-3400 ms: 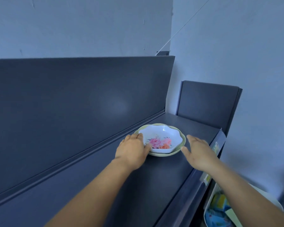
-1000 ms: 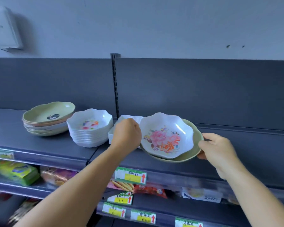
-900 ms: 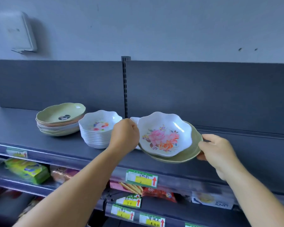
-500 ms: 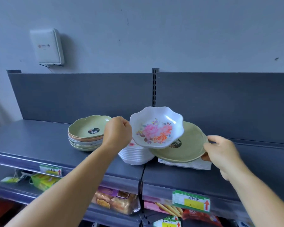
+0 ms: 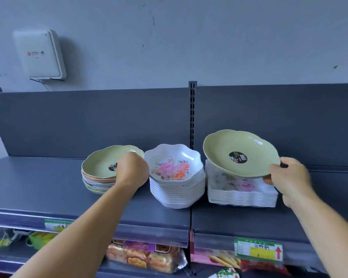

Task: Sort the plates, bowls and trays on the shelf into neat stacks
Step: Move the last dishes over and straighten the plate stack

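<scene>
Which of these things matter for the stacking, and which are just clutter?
Job: green plate in right hand; plate stack; floral bowl stack by left hand; tray stack.
Clutter: wall box; price tag; snack packs.

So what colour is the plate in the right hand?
Pale green plate with a dark round sticker, held by the right hand; the head view shows it.

A shop: price labels [image 5: 258, 251] edge stocked shelves [image 5: 88, 197].
</scene>
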`<state>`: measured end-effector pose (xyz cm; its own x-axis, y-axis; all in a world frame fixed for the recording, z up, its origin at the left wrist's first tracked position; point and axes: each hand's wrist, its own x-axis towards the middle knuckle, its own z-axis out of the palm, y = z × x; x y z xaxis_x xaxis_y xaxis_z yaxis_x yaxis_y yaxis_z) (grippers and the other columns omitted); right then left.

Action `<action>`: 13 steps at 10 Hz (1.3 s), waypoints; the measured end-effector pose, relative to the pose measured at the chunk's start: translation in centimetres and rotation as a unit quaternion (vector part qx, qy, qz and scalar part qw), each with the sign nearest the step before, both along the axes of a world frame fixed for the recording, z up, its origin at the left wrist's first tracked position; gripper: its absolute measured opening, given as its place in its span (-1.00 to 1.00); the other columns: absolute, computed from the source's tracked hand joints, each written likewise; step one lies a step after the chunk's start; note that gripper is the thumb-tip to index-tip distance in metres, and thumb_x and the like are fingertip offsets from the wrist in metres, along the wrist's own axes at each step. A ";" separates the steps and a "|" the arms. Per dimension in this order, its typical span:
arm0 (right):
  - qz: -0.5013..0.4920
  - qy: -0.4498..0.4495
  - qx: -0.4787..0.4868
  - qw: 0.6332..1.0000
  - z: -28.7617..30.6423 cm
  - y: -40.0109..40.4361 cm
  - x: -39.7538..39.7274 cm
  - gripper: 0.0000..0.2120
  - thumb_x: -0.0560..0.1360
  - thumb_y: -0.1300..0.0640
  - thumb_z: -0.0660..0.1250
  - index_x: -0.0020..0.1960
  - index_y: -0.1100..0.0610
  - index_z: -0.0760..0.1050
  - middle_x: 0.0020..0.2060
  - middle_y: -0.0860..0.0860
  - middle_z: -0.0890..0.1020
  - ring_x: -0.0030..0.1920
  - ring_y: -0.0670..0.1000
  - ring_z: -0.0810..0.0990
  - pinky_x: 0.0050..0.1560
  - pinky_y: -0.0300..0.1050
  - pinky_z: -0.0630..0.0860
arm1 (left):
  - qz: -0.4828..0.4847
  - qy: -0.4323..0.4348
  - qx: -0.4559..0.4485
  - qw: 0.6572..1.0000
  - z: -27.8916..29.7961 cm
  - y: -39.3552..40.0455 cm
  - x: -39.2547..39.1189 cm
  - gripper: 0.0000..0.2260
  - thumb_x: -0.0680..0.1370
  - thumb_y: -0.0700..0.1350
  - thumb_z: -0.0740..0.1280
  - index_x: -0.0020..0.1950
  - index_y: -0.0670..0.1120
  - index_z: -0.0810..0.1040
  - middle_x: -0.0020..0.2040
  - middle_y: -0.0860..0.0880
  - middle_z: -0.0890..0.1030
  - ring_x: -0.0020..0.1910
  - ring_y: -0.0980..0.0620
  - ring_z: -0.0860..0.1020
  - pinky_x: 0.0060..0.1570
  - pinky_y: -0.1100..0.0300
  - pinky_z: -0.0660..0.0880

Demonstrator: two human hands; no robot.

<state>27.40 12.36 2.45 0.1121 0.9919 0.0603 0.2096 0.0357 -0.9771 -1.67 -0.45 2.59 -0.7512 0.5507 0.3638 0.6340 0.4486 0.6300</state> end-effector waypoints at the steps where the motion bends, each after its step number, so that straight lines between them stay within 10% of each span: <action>1: 0.011 0.013 0.001 1.000 0.2 0.7 -0.1 -0.65 0.50 0.29 0.16 0.25 0.13 0.47 -0.07 0.08 0.63 -0.34 0.01 0.63 -0.16 -0.07 0.47 | 0.011 -0.014 -0.019 1.000 -0.4 1.1 0.5 -0.66 0.54 -0.29 0.18 -0.42 -0.06 0.29 -0.43 -0.01 0.36 -0.31 -0.10 0.39 -0.47 0.22 0.26; 4: 0.114 0.033 0.006 0.993 0.4 2.3 -1.3 -0.65 0.51 0.32 0.17 0.26 0.12 0.47 -0.17 -0.04 0.58 -0.31 0.07 0.64 0.04 0.09 0.58 | 0.060 0.027 -0.047 0.997 -0.9 2.3 2.7 -0.85 0.54 -0.31 0.16 -0.22 -0.19 0.44 -0.27 -0.12 0.44 -0.29 -0.12 0.38 -0.27 0.15 0.33; 6: 0.164 0.006 -0.001 0.987 -0.2 2.6 -3.0 -0.63 0.47 0.23 0.20 0.25 0.03 0.49 0.05 0.02 0.63 -0.05 0.16 0.66 -0.03 0.06 0.61 | 0.059 0.021 -0.099 0.993 -1.7 1.4 2.7 -0.73 0.48 -0.28 0.18 -0.42 -0.16 0.25 -0.43 -0.06 0.29 -0.44 -0.04 0.24 -0.50 0.19 0.14; 9: 0.238 0.018 0.019 0.971 0.7 0.1 -7.0 -0.65 0.53 0.28 0.17 0.28 0.09 0.47 -0.03 0.07 0.64 -0.32 0.01 0.63 -0.38 -0.19 0.44 | -0.038 -0.029 0.058 0.997 0.1 -1.3 3.4 -0.64 0.61 0.01 0.10 -0.33 -0.14 0.28 -0.39 -0.09 0.30 -0.37 -0.02 0.23 -0.33 0.16 0.21; 11: 0.275 -0.038 0.064 0.959 1.0 -2.2 -11.9 -0.61 0.50 0.27 0.22 0.31 0.10 0.46 -0.02 0.05 0.65 -0.04 0.10 0.64 0.00 0.05 0.60 | 0.014 -0.032 0.075 0.997 0.5 -4.2 -0.4 -0.78 0.46 -0.13 0.23 -0.27 -0.28 0.46 -0.40 -0.10 0.42 -0.37 -0.01 0.31 -0.33 0.20 0.28; 13: 0.326 -0.141 0.117 0.928 1.9 -6.7 -18.5 -0.84 0.50 0.22 0.20 0.05 0.18 0.47 -0.18 0.06 0.58 -0.28 0.06 0.51 -0.35 -0.10 0.45 | 0.060 -0.052 0.096 0.992 0.5 -7.6 -7.6 -0.80 0.40 -0.19 0.20 -0.22 -0.31 0.54 -0.38 -0.07 0.39 -0.35 0.01 0.27 -0.36 0.19 0.26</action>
